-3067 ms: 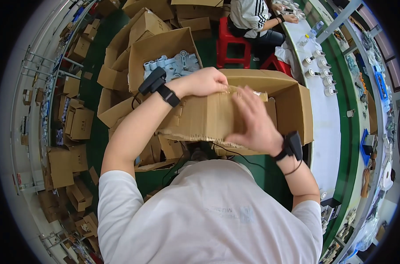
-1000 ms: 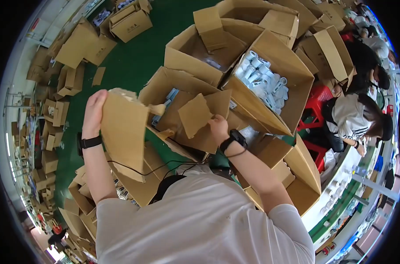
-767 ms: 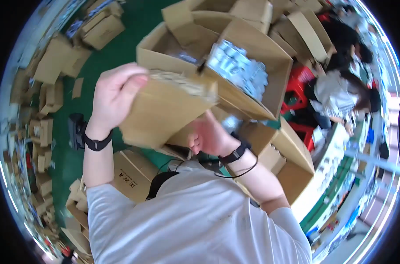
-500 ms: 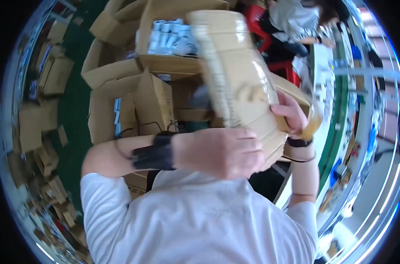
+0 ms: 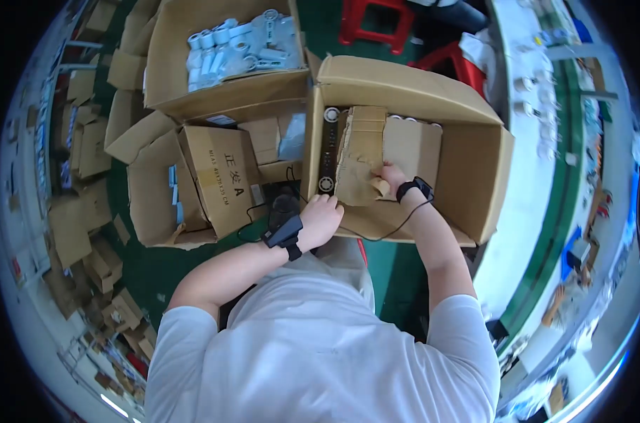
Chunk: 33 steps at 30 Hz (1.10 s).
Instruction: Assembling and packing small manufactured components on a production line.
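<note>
An open cardboard box (image 5: 468,162) stands in front of me, to the right. Inside it, a folded brown cardboard sheet (image 5: 362,144) lies at the left, beside a plain flat cardboard piece (image 5: 413,151). My right hand (image 5: 392,179) reaches into the box, its fingers closed at the sheet's torn, curled edge. At the box's near left corner is my left hand (image 5: 323,217), fingers curled over the rim. Round white-and-black parts (image 5: 326,185) show in the gap along the box's left wall. What lies under the cardboard is hidden.
Another box (image 5: 175,95) at the far left holds several pale blue-white plastic parts (image 5: 225,53). Left of me stands an open carton (image 5: 151,201) with flaps. Red stools (image 5: 376,21) are beyond, and a white workbench (image 5: 510,211) runs along the right. Black cables hang near my wrists.
The cardboard sheet, held up in both hands before, now lies in the box. My left hand has moved to the rim, and my right hand has come down into the box.
</note>
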Each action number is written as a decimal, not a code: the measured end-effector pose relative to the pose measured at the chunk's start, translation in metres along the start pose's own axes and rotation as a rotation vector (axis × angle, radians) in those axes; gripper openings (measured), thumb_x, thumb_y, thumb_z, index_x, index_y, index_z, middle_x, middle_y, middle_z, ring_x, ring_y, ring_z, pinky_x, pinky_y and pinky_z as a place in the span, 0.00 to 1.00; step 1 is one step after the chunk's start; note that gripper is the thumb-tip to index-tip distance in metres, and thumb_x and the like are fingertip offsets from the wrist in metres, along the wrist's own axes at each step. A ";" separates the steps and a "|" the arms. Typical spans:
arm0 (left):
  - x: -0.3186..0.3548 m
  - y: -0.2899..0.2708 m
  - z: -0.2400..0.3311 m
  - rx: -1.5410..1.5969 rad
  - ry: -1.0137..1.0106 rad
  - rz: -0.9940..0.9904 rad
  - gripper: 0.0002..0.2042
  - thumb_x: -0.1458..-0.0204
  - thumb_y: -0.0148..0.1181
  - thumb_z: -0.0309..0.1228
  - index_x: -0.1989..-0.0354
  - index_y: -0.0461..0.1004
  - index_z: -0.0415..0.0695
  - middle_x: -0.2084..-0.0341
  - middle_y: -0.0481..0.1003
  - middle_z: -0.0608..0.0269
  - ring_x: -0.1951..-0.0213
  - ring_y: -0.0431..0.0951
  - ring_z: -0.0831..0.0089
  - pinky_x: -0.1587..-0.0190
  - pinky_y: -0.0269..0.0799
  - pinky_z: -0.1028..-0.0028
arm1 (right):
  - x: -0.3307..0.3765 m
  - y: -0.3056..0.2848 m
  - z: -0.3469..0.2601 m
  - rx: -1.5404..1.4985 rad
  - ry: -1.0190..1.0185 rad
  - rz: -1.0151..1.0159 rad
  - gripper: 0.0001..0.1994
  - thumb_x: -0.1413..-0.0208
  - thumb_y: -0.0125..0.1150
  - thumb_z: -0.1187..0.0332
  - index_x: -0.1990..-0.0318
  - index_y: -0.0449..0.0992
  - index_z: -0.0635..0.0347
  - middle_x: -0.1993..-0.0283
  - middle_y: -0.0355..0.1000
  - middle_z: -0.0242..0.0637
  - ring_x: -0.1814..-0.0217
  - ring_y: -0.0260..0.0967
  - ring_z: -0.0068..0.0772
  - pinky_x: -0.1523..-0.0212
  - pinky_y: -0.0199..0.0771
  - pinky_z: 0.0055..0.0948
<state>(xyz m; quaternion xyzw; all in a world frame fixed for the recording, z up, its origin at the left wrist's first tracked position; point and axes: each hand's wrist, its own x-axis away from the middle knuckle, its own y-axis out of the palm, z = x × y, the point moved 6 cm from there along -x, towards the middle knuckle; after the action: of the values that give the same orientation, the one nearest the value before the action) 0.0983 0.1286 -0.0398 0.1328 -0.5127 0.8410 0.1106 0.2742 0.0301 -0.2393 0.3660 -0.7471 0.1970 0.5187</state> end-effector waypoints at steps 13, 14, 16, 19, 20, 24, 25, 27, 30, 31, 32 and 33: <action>0.000 -0.017 0.020 0.198 -0.156 -0.144 0.09 0.53 0.56 0.29 0.63 0.73 0.39 0.68 0.72 0.54 0.61 0.74 0.58 0.56 0.67 0.63 | -0.137 0.048 0.063 0.094 -0.039 -0.096 0.17 0.48 0.58 0.77 0.50 0.71 0.62 0.57 0.75 0.37 0.60 0.73 0.36 0.59 0.76 0.33; 0.000 -0.018 0.020 0.213 -0.135 -0.140 0.10 0.53 0.56 0.29 0.62 0.73 0.39 0.67 0.73 0.54 0.60 0.74 0.58 0.56 0.67 0.64 | -0.131 0.054 0.058 0.095 0.010 -0.127 0.17 0.48 0.59 0.76 0.50 0.71 0.61 0.57 0.75 0.37 0.59 0.73 0.36 0.60 0.76 0.33; -0.001 -0.020 0.024 0.207 -0.132 -0.134 0.11 0.53 0.56 0.29 0.62 0.73 0.39 0.67 0.73 0.54 0.60 0.74 0.57 0.56 0.68 0.64 | -0.141 0.043 0.069 0.149 -0.019 -0.089 0.16 0.48 0.60 0.75 0.50 0.72 0.62 0.56 0.76 0.38 0.58 0.74 0.38 0.59 0.76 0.34; -0.007 -0.020 0.022 0.173 -0.155 -0.114 0.12 0.53 0.55 0.28 0.60 0.72 0.38 0.66 0.73 0.53 0.59 0.74 0.57 0.56 0.68 0.63 | -0.160 0.037 0.063 0.262 -0.099 -0.041 0.16 0.49 0.62 0.71 0.52 0.74 0.62 0.54 0.77 0.42 0.56 0.75 0.42 0.57 0.77 0.37; -0.007 -0.015 0.023 0.178 -0.166 -0.146 0.13 0.53 0.55 0.28 0.59 0.72 0.37 0.65 0.73 0.53 0.59 0.74 0.57 0.55 0.68 0.63 | -0.153 0.038 0.058 0.407 -0.123 0.064 0.16 0.50 0.63 0.69 0.53 0.75 0.63 0.54 0.77 0.44 0.54 0.75 0.44 0.56 0.77 0.38; -0.004 -0.004 0.025 0.187 -0.167 -0.181 0.17 0.53 0.54 0.27 0.54 0.71 0.34 0.64 0.73 0.52 0.58 0.74 0.57 0.54 0.68 0.63 | -0.145 0.038 0.047 0.729 -0.180 0.313 0.17 0.51 0.64 0.64 0.56 0.77 0.64 0.52 0.76 0.51 0.50 0.75 0.50 0.53 0.76 0.41; -0.005 -0.004 0.027 0.202 -0.151 -0.148 0.18 0.53 0.54 0.27 0.53 0.70 0.34 0.64 0.73 0.51 0.57 0.74 0.56 0.54 0.68 0.63 | -0.148 0.033 0.049 0.787 -0.177 0.342 0.17 0.51 0.65 0.63 0.56 0.78 0.65 0.52 0.76 0.52 0.48 0.74 0.51 0.52 0.76 0.42; -0.004 -0.003 0.027 0.218 -0.141 -0.120 0.19 0.53 0.53 0.26 0.51 0.70 0.33 0.63 0.73 0.51 0.57 0.74 0.56 0.53 0.68 0.63 | -0.146 0.035 0.049 0.843 -0.171 0.363 0.18 0.52 0.65 0.62 0.56 0.78 0.65 0.52 0.76 0.53 0.47 0.74 0.53 0.51 0.75 0.42; 0.001 -0.003 0.027 0.186 -0.158 -0.123 0.22 0.53 0.53 0.26 0.48 0.68 0.33 0.61 0.73 0.50 0.57 0.74 0.56 0.53 0.68 0.63 | -0.125 0.041 0.035 0.736 -0.246 0.351 0.20 0.52 0.65 0.62 0.54 0.77 0.66 0.52 0.76 0.53 0.48 0.74 0.54 0.50 0.75 0.42; 0.002 -0.003 0.029 0.189 -0.151 -0.121 0.22 0.53 0.53 0.26 0.48 0.68 0.33 0.61 0.73 0.50 0.57 0.74 0.56 0.53 0.68 0.63 | -0.127 0.039 0.041 0.737 -0.243 0.359 0.20 0.52 0.65 0.62 0.54 0.77 0.66 0.52 0.76 0.53 0.48 0.74 0.54 0.50 0.75 0.42; 0.001 -0.006 0.031 0.186 -0.134 -0.113 0.21 0.53 0.52 0.26 0.48 0.69 0.33 0.61 0.73 0.50 0.56 0.73 0.56 0.52 0.68 0.63 | -0.138 0.029 0.053 0.674 -0.269 0.488 0.20 0.52 0.65 0.62 0.54 0.76 0.66 0.53 0.76 0.54 0.48 0.74 0.54 0.49 0.74 0.42; 0.001 -0.008 0.033 0.184 -0.117 -0.103 0.21 0.53 0.52 0.25 0.48 0.69 0.33 0.61 0.73 0.50 0.56 0.73 0.56 0.52 0.68 0.62 | -0.147 0.019 0.065 0.610 -0.296 0.618 0.20 0.52 0.64 0.63 0.53 0.76 0.67 0.53 0.76 0.55 0.48 0.74 0.54 0.49 0.74 0.42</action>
<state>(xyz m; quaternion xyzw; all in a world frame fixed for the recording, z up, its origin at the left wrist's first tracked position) 0.1032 0.1026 -0.0179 0.2173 -0.4315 0.8685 0.1109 0.2474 0.0483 -0.3978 0.2862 -0.7950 0.4991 0.1919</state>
